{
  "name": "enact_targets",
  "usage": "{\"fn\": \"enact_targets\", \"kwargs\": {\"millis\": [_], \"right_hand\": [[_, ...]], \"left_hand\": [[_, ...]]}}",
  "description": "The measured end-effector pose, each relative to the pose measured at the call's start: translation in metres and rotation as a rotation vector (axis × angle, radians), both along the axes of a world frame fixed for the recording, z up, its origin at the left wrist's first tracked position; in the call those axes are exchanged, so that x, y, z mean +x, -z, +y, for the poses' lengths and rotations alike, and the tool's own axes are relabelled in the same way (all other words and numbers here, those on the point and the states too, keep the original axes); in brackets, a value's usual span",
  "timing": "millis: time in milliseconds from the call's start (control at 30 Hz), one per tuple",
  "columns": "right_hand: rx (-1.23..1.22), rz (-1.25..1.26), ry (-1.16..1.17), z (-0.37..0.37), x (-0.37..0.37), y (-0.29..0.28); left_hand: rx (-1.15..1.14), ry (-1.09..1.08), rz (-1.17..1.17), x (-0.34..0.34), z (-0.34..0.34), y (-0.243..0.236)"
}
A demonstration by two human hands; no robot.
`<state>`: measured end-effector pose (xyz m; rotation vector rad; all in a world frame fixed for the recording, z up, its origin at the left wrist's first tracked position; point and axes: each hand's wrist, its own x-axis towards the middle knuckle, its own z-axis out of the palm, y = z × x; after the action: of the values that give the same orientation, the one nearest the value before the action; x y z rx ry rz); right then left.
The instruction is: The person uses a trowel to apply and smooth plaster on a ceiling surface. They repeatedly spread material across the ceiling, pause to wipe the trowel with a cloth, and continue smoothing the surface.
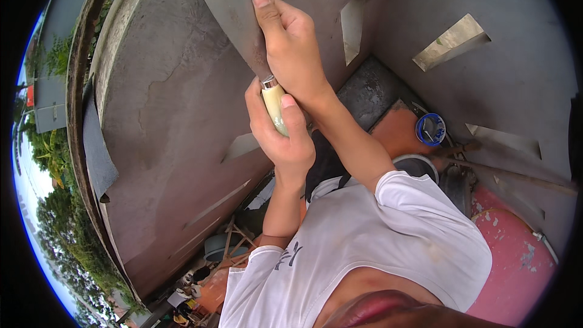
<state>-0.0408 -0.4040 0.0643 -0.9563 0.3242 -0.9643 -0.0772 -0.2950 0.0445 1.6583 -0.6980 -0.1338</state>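
Observation:
A putty knife with a broad, thin grey blade and a cream handle is held up in front of the grey wall. My left hand is closed around the handle, its thumb lying along it. Higher up, my right hand has its fingers curled at the blade's right edge, and its thumb presses near the blade's top. Between blade and handle shows a shiny metal collar. The blade lies close over the wall in this view; whether it touches the wall, I cannot tell.
Grey plastered walls with slot openings stand ahead and to the right. Lower right are a blue-rimmed bucket, a long pole and a worn pink surface. Tools and debris lie lower left; trees show beyond the wall's edge.

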Motion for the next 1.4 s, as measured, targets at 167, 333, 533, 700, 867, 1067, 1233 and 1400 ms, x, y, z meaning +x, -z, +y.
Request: {"fn": "enact_targets", "kwargs": {"millis": [167, 333, 533, 700, 867, 1067, 1233, 1400], "right_hand": [[0.056, 0.029, -0.021, -0.013, 0.002, -0.009], [0.011, 0.005, -0.057, 0.009, -0.001, 0.007], [0.073, -0.036, -0.039, -0.012, 0.005, 0.0], [0.093, 0.004, 0.004, -0.029, 0.004, 0.001], [0.109, 0.03, -0.008, -0.039, -0.001, -0.002], [0.092, -0.025, -0.106, -0.032, -0.007, 0.003], [0.111, -0.019, -0.089, -0.03, -0.006, 0.003], [0.079, -0.025, -0.099, -0.037, -0.004, 0.005]], "left_hand": [[-0.008, 0.008, -0.059, 0.008, -0.012, -0.002], [-0.054, -0.076, -0.036, -0.005, 0.0, 0.014], [0.064, -0.04, 0.012, 0.002, -0.003, 0.004], [0.062, 0.026, -0.03, 0.013, -0.026, 0.003], [0.074, 0.011, -0.148, 0.006, -0.032, 0.002], [0.078, -0.039, -0.199, -0.004, -0.028, 0.008], [0.044, -0.051, -0.146, -0.004, -0.031, 0.013], [0.071, -0.012, -0.098, -0.006, -0.031, 0.004]]}}
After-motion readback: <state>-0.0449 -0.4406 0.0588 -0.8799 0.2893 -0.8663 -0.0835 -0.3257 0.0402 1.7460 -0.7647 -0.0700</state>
